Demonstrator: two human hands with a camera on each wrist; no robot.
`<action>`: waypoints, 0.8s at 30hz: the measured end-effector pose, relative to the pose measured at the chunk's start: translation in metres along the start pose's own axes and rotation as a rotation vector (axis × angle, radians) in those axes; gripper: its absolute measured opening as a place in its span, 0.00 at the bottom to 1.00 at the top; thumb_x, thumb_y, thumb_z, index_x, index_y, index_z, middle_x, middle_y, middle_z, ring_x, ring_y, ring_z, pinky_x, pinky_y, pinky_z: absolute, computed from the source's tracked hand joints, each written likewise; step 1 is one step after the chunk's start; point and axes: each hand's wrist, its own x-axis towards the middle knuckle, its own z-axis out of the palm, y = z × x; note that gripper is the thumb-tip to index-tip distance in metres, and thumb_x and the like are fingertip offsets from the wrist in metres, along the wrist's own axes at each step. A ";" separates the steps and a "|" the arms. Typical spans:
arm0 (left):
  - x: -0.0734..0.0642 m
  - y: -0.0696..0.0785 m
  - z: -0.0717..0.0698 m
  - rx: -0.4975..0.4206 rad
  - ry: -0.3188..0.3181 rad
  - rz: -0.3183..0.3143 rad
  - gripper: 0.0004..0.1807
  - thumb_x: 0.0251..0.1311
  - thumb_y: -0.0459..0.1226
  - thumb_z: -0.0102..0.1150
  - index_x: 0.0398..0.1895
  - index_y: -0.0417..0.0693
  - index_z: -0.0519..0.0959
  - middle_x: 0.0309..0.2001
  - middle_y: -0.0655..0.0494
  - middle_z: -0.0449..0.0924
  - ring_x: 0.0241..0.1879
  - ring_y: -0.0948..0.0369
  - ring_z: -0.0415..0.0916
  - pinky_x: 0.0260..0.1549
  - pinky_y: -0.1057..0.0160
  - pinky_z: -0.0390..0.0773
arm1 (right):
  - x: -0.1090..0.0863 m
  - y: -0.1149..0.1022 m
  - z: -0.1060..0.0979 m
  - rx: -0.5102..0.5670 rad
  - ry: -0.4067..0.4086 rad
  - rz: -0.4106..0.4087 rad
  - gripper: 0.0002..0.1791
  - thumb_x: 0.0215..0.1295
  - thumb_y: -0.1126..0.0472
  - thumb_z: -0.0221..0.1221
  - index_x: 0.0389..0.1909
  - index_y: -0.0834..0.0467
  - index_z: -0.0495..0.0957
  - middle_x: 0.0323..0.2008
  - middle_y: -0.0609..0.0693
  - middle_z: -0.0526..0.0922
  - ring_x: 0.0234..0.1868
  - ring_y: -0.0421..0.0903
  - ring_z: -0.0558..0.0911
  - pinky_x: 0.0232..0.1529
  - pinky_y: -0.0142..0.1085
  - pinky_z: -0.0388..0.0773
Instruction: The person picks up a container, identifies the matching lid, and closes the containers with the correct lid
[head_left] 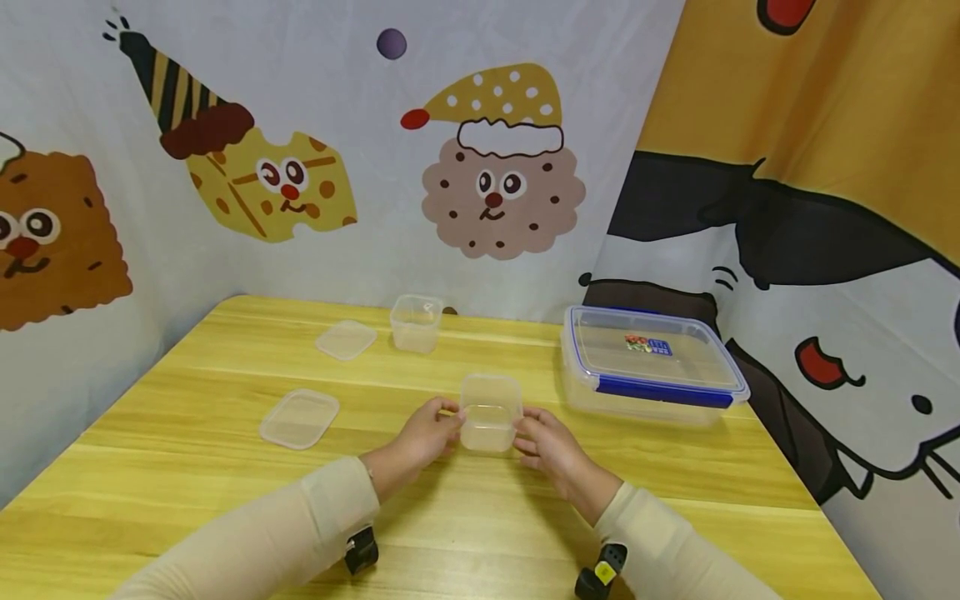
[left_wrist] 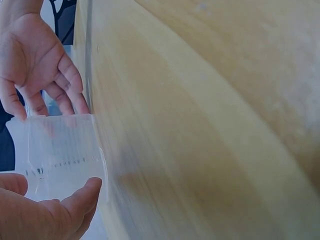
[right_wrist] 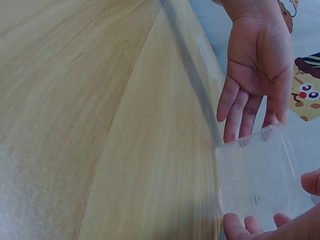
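Observation:
A small clear plastic food container (head_left: 491, 412) stands between my two hands near the middle of the table. My left hand (head_left: 426, 437) grips its left side, and my right hand (head_left: 551, 450) holds the right side with the thumb and fingertips at the wall. In the left wrist view the container (left_wrist: 65, 155) looks see-through, with small marks on one wall. The right wrist view shows the same container (right_wrist: 257, 175) with fingertips at two opposite sides. No contents show inside it.
Two flat translucent lids (head_left: 300, 418) lie on the left of the wooden table (head_left: 187, 500). A second small clear container (head_left: 417, 323) stands at the back. A large lidded box (head_left: 652, 358) with blue clips sits at the back right, near the cartoon-printed curtain (head_left: 300, 50).

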 end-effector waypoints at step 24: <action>0.000 0.003 -0.009 0.034 0.010 0.008 0.23 0.72 0.40 0.48 0.62 0.32 0.65 0.52 0.37 0.74 0.51 0.45 0.74 0.49 0.49 0.78 | 0.000 0.003 -0.007 -0.025 0.006 -0.008 0.30 0.69 0.58 0.48 0.68 0.69 0.58 0.64 0.71 0.66 0.63 0.67 0.68 0.58 0.55 0.71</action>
